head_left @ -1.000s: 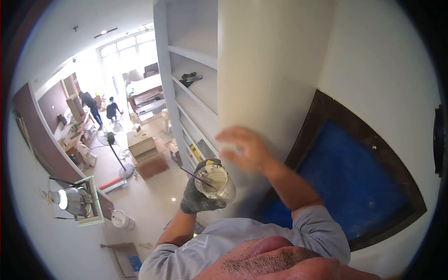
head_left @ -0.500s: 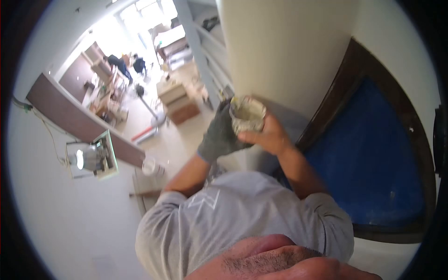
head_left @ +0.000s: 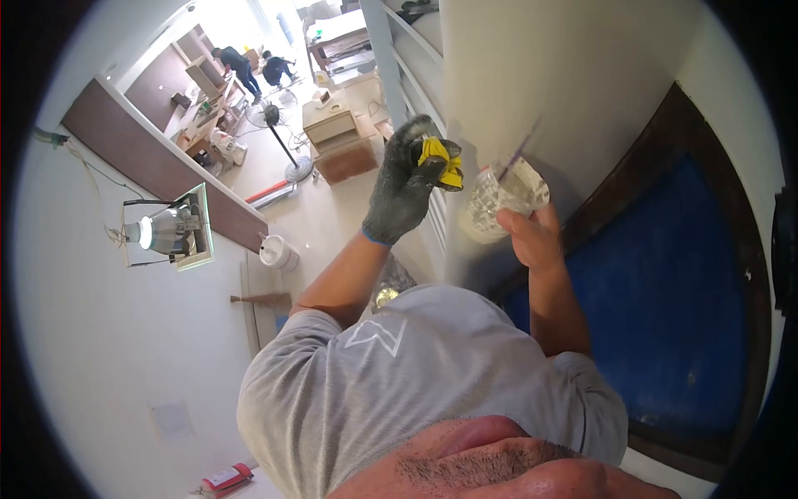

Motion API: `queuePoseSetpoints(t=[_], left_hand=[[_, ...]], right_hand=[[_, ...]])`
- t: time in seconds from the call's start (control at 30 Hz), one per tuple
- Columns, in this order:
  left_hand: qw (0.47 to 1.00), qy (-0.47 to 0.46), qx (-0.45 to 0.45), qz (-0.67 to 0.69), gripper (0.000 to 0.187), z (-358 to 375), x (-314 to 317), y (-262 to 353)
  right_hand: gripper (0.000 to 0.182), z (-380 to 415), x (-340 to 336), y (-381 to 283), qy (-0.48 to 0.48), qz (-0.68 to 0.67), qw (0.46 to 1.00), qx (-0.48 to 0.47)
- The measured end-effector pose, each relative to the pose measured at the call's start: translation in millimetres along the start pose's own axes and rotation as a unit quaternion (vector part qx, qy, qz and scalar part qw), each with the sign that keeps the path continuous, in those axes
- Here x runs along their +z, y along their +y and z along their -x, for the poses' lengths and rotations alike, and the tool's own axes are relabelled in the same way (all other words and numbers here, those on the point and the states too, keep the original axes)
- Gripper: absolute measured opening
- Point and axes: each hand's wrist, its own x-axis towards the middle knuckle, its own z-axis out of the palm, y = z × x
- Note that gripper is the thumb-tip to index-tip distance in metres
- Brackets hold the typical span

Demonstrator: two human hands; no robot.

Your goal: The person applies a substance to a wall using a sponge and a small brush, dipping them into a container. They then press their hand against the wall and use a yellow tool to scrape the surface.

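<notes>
My left hand, in a dark grey work glove, is closed around a crumpled-looking yellow piece; what kind of thing it is I cannot tell. My bare right hand grips a clear, ridged plastic cup by its near side. Whitish paste smears coat the cup, which is tilted close to the pale wall surface. A thin dark purplish streak, blurred, slants up from the cup's mouth. The hands are apart, with a gap between the yellow piece and the cup.
A smooth pale column rises ahead, beside a dark-framed blue panel on the right. At left hangs a lit lamp. A white bucket stands below; two people are farther off near wooden cabinets.
My hands were together at the cup and have moved apart. The gloved left hand rose, now showing the yellow piece; the right carried the cup to the right.
</notes>
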Motion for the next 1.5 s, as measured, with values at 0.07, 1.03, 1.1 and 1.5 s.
queuePoseSetpoints(t=[0.07, 1.03, 1.1, 1.5], left_hand=[[0.999, -0.017, 0.009, -0.047, 0.048, -16, 1, 13], [0.557, 0.183, 0.648, -0.487, 0.028, -246, 129, 201], [0.551, 0.179, 0.632, -0.515, 0.028, -241, 130, 202], [0.62, 0.215, 0.621, -0.429, 0.038, -240, 125, 191]], right_hand=[[0.068, 3, -6, 1, 0.005, 0.036, 0.999, -0.014], [0.078, 27, -69, -14, 0.008, 0.223, 0.97, -0.095], [0.078, 29, -70, -9, 0.009, 0.228, 0.97, -0.088], [0.079, 45, -53, -15, 0.052, 0.25, 0.962, -0.095]])
